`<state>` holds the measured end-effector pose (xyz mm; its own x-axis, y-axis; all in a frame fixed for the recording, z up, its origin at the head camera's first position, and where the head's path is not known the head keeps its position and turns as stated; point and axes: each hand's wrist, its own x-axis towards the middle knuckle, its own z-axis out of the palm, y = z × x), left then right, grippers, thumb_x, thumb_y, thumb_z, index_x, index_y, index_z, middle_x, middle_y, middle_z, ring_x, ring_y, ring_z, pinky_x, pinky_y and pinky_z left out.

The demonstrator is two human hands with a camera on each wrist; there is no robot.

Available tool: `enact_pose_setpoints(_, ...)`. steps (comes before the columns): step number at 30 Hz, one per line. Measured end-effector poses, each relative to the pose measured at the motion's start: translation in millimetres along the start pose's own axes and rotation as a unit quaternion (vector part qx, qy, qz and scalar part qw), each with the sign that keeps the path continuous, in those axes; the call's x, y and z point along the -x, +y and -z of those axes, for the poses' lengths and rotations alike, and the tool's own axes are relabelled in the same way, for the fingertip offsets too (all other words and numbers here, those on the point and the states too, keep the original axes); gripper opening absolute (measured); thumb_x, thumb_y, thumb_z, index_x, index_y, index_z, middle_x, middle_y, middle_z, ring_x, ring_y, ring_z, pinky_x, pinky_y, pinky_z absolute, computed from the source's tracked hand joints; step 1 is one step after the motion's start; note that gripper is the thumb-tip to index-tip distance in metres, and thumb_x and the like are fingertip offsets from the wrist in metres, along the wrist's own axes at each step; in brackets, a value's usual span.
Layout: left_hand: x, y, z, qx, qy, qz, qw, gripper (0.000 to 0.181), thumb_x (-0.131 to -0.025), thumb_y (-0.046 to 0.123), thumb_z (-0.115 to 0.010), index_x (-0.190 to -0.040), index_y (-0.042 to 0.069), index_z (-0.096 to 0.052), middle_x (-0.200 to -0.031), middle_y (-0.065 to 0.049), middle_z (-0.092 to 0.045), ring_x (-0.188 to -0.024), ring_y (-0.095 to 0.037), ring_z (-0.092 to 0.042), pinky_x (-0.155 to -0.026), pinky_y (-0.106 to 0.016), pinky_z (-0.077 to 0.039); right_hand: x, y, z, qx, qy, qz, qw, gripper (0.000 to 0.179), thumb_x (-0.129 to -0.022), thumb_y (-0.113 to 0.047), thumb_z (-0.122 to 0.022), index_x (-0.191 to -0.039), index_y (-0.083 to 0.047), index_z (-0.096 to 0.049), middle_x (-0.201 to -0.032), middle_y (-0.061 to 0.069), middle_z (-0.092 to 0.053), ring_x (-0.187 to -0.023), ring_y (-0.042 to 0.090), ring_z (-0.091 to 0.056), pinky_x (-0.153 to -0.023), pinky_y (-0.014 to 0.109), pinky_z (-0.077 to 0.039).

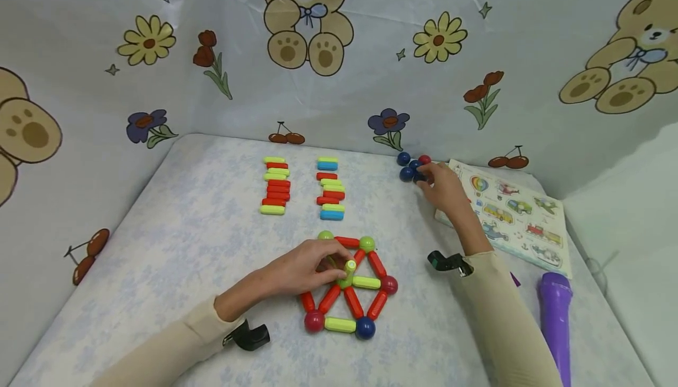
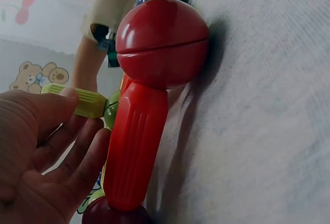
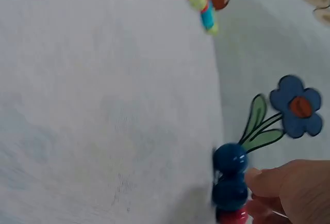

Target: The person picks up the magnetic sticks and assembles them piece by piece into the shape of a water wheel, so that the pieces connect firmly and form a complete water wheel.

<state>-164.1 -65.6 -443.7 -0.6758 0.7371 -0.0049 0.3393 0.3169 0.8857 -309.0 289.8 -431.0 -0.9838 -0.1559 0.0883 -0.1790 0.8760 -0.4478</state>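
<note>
My left hand [image 1: 304, 266] pinches an upright yellow-green building stick [image 1: 350, 267] between thumb and fingers; it stands on the green ball [image 2: 112, 109] at the middle of a flat wheel-shaped frame. Red sticks [image 1: 378, 264] and yellow-green ones join balls around that frame, among them a red ball [image 2: 162, 43], a blue ball [image 1: 365, 328] and a green ball [image 1: 366, 244]. At the far side of the table, my right hand [image 1: 444, 189] has thumb and fingertips around a dark blue ball [image 1: 419, 176] in a small cluster. Other blue balls [image 3: 230, 158] and a red ball [image 1: 424, 159] sit beside it.
Two columns of loose red, yellow-green and blue sticks [image 1: 275, 190] lie at the back of the table. A picture board [image 1: 508, 213] lies right of my right forearm, with a purple microphone-shaped object [image 1: 555, 322] nearer. A patterned cloth [image 1: 339, 99] hangs behind.
</note>
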Motion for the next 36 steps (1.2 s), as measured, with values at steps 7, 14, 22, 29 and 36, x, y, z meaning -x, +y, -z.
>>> enact_pose_setpoints(7, -4.9, 3.4, -2.7, 0.000, -0.009, -0.005, 0.9999, 0.031, -0.103, 0.011, -0.074, -0.134, 0.007, -0.068, -0.119, 0.001, -0.072, -0.109, -0.008, -0.069, -0.091, -0.020, -0.058, -6.6, 14.4, -2.8, 0.052, -0.013, -0.067, 0.9963, 0.047, -0.105, -0.019, -0.069, -0.145, 0.004, -0.060, -0.146, 0.032, -0.053, -0.125, 0.049, -0.058, -0.108, 0.065, -0.048)
enact_pose_setpoints(14, -3.3, 3.8, -2.1, -0.007, -0.005, 0.001, 1.0000, 0.030, -0.104, 0.013, -0.074, -0.133, 0.008, -0.068, -0.121, 0.001, -0.071, -0.106, -0.007, -0.069, -0.091, -0.020, -0.058, 15.9, 9.2, -7.8, 0.013, -0.035, -0.077, 0.9963, 0.047, -0.102, -0.025, -0.076, -0.139, 0.001, -0.064, -0.123, 0.022, -0.068, -0.108, 0.038, -0.062, -0.090, 0.052, -0.055)
enact_pose_setpoints(22, -1.5, 1.5, 0.4, -0.014, -0.004, 0.011, 0.9998, 0.028, -0.103, 0.015, -0.075, -0.131, 0.009, -0.070, -0.118, 0.004, -0.072, -0.106, -0.008, -0.069, -0.090, -0.021, -0.058, 59.7, -45.3, 1.5, -0.069, -0.002, 0.075, 0.9948, 0.041, -0.098, -0.023, -0.082, -0.133, -0.004, -0.071, -0.123, 0.014, -0.074, -0.107, 0.031, -0.069, -0.085, 0.045, -0.061)
enact_pose_setpoints(29, -0.5, -3.6, 4.0, -0.006, -0.009, 0.005, 0.9999, 0.029, -0.103, 0.017, -0.075, -0.131, 0.008, -0.070, -0.119, 0.002, -0.074, -0.106, -0.008, -0.071, -0.091, -0.021, -0.059, 101.2, -105.3, 13.4, -0.186, -0.090, 0.245, 0.9472, 0.037, -0.091, -0.015, -0.089, -0.125, -0.015, -0.075, -0.115, -0.004, -0.075, -0.099, 0.020, -0.068, -0.085, 0.030, -0.060)
enact_pose_setpoints(36, 5.1, -12.8, 46.7, -0.090, 0.059, 0.006, 0.9942, 0.030, -0.101, 0.010, -0.077, -0.130, 0.006, -0.073, -0.125, -0.006, -0.075, -0.112, -0.018, -0.071, -0.098, -0.035, -0.060, 113.3, -126.8, 9.6, -0.195, -0.185, 0.262, 0.9268, 0.038, -0.091, -0.026, -0.090, -0.126, -0.021, -0.075, -0.115, -0.012, -0.073, -0.100, 0.017, -0.067, -0.085, 0.031, -0.058)
